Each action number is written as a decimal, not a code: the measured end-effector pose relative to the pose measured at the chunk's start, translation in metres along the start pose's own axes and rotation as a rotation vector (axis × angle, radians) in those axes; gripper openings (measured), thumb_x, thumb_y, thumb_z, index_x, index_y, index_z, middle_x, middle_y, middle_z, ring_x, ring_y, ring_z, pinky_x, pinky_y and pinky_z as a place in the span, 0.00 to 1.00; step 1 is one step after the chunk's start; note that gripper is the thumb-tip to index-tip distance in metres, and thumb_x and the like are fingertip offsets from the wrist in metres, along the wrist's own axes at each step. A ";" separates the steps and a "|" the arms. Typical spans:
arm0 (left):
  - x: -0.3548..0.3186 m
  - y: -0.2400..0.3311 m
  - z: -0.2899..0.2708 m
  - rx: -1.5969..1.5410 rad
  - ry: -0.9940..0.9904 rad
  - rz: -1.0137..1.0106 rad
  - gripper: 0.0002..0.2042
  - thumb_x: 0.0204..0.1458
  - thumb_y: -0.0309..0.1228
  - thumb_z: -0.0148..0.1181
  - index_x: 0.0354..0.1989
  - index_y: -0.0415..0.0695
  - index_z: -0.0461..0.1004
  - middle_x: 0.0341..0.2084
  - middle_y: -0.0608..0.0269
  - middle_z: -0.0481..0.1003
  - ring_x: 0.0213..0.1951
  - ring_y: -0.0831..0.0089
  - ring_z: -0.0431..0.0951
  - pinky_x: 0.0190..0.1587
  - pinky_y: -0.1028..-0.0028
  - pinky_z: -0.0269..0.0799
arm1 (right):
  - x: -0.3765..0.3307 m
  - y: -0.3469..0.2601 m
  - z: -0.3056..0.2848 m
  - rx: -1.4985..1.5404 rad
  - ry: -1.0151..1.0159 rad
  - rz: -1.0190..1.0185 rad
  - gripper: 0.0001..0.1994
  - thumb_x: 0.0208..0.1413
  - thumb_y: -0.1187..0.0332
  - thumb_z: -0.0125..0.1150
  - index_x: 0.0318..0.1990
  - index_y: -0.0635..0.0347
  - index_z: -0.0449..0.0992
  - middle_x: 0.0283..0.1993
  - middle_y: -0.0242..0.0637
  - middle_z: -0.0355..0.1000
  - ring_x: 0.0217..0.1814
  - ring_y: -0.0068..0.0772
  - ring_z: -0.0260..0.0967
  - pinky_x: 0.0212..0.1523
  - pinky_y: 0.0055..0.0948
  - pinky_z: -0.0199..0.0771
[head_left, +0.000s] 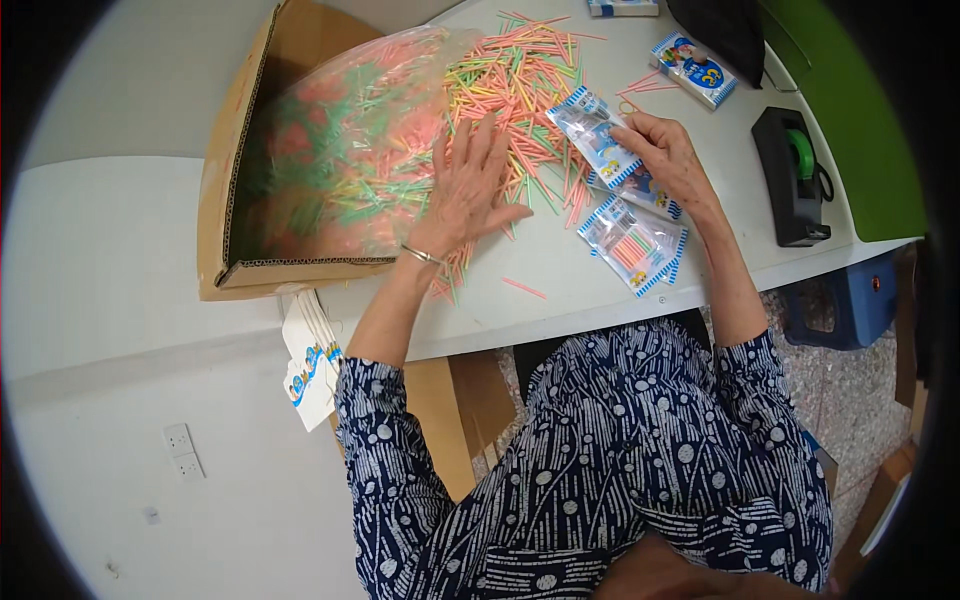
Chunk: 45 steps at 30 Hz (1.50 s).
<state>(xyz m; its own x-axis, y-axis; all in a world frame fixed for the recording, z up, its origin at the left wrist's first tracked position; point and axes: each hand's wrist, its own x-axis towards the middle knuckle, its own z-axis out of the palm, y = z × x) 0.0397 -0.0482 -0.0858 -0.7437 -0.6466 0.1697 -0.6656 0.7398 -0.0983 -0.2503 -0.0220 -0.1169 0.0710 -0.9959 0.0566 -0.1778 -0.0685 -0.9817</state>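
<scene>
Pink, green and yellow candy-like sticks (520, 85) lie heaped on the white table. My left hand (470, 185) rests with fingers spread on the near left side of this heap, beside a large clear plastic bag (340, 140) full of the same sticks. In my right hand (665, 155), thumb and fingers pinch the edge of a small clear packet (597, 135) with blue striped ends. Beneath it lie more such packets, and a nearer one (632, 245) shows several sticks inside.
The bag sits in an open cardboard box (235, 200) at the left. To the right stands a black tape dispenser (790, 180) with green tape. Small printed boxes (693, 70) and a black bag (720, 35) lie at the back right. A blue stool (845, 305) is below the table.
</scene>
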 end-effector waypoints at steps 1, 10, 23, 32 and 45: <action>0.004 -0.007 -0.001 0.001 0.001 0.001 0.50 0.34 0.57 0.67 0.63 0.40 0.54 0.65 0.49 0.49 0.66 0.46 0.45 0.63 0.43 0.41 | 0.000 0.001 0.000 0.000 0.006 -0.009 0.14 0.57 0.60 0.57 0.27 0.62 0.73 0.20 0.20 0.60 0.23 0.11 0.53 0.22 0.20 0.51; 0.050 -0.026 -0.015 0.226 -0.288 0.244 0.41 0.42 0.54 0.62 0.63 0.46 0.57 0.66 0.55 0.51 0.66 0.49 0.49 0.63 0.47 0.46 | -0.003 -0.008 0.001 0.057 0.047 -0.001 0.15 0.55 0.62 0.58 0.24 0.65 0.73 0.18 0.24 0.58 0.20 0.15 0.54 0.21 0.23 0.54; 0.051 0.003 0.025 0.273 0.051 0.130 0.16 0.47 0.28 0.53 0.45 0.34 0.69 0.54 0.51 0.63 0.60 0.57 0.59 0.58 0.50 0.51 | 0.000 -0.007 -0.001 0.122 0.022 -0.006 0.14 0.56 0.62 0.58 0.24 0.62 0.72 0.19 0.23 0.62 0.21 0.12 0.56 0.22 0.20 0.56; 0.049 -0.013 0.003 -0.503 0.029 -0.369 0.12 0.56 0.30 0.50 0.44 0.36 0.66 0.45 0.52 0.69 0.55 0.62 0.66 0.55 0.56 0.56 | 0.004 -0.004 0.004 0.354 0.098 -0.028 0.12 0.60 0.60 0.55 0.29 0.58 0.73 0.23 0.20 0.66 0.25 0.07 0.59 0.26 0.15 0.59; 0.084 0.029 0.001 -2.101 0.632 -0.630 0.08 0.59 0.26 0.50 0.44 0.37 0.67 0.40 0.56 0.73 0.43 0.70 0.75 0.45 0.70 0.75 | 0.058 -0.025 0.110 1.436 0.202 0.180 0.09 0.63 0.69 0.48 0.48 0.61 0.69 0.47 0.40 0.72 0.51 0.33 0.70 0.54 0.34 0.70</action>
<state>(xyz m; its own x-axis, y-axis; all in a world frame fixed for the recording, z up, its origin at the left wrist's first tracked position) -0.0426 -0.0811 -0.0753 -0.1494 -0.9886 -0.0176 0.5597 -0.0992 0.8228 -0.1338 -0.0718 -0.1088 -0.0030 -0.9839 -0.1789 0.9512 0.0524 -0.3041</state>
